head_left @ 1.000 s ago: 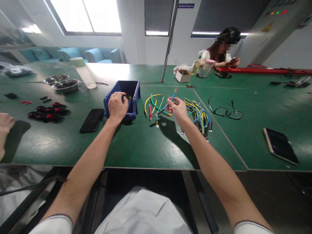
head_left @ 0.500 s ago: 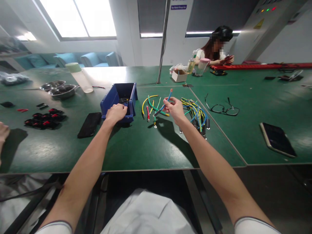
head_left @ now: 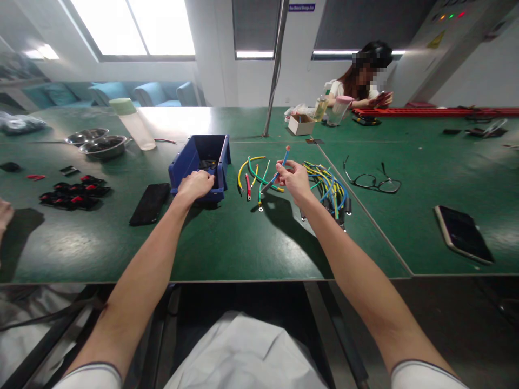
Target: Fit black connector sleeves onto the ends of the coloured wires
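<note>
Just right of the frame's centre, the right hand (head_left: 297, 179) pinches a short blue wire (head_left: 286, 158) between thumb and fingers, its copper tip raised and its dark lower end slanting down leftward. It looks light and fairly stiff, with some spring; the insulated middle seems the best place to grip, since the bare strands could splay. Left of centre, the left hand (head_left: 197, 185) reaches over the near rim of a blue bin (head_left: 225, 165), its fingertips hidden, so I cannot tell whether they hold anything. Between them lie loose short wires (head_left: 248, 186); beside the right forearm sits a wire bundle (head_left: 333, 186), likely floppier and prone to tangling. Farther out, a black phone (head_left: 150, 204) lies left, glasses (head_left: 377, 183) right.
</note>
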{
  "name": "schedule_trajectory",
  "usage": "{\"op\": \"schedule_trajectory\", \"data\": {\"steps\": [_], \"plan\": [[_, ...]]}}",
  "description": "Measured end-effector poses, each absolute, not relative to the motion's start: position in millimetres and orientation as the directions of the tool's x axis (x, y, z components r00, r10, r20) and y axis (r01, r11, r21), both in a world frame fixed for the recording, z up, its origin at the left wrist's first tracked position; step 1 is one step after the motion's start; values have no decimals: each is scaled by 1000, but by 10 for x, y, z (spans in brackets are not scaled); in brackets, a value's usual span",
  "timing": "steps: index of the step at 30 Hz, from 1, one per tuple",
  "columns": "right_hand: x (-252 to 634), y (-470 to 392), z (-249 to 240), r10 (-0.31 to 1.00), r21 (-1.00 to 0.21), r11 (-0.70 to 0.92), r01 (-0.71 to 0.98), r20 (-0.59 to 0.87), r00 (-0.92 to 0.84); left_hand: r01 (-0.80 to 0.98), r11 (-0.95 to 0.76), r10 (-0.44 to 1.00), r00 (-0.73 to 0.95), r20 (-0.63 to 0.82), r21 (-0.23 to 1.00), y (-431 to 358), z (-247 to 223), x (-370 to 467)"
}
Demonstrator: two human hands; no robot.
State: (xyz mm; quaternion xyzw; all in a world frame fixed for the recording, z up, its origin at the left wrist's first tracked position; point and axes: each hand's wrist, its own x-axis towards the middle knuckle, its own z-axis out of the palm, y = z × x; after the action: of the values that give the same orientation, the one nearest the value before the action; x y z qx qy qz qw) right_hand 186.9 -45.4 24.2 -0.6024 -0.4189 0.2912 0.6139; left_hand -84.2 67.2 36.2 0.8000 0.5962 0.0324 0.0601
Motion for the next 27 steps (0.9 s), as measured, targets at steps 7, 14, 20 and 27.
{"op": "schedule_trajectory", "data": {"steps": [7, 14, 20, 27], "plan": [[1985, -410, 204, 829, -913, 66, 403, 275, 488, 942, -298, 953, 303, -10, 152, 634, 384, -838], [2142, -526, 375, 793, -654, -99, 750, 403, 457, 945, -284, 957, 289, -12, 161, 591, 413, -823], [2330, -658, 519, 797, -414, -292, 862, 392, 459, 950, -264, 963, 270, -13, 169, 582, 419, -824], [2516, -748, 608, 765, -311, -504, 805, 272, 584, 945, -272, 961, 275, 13, 182, 577, 419, -831]]}}
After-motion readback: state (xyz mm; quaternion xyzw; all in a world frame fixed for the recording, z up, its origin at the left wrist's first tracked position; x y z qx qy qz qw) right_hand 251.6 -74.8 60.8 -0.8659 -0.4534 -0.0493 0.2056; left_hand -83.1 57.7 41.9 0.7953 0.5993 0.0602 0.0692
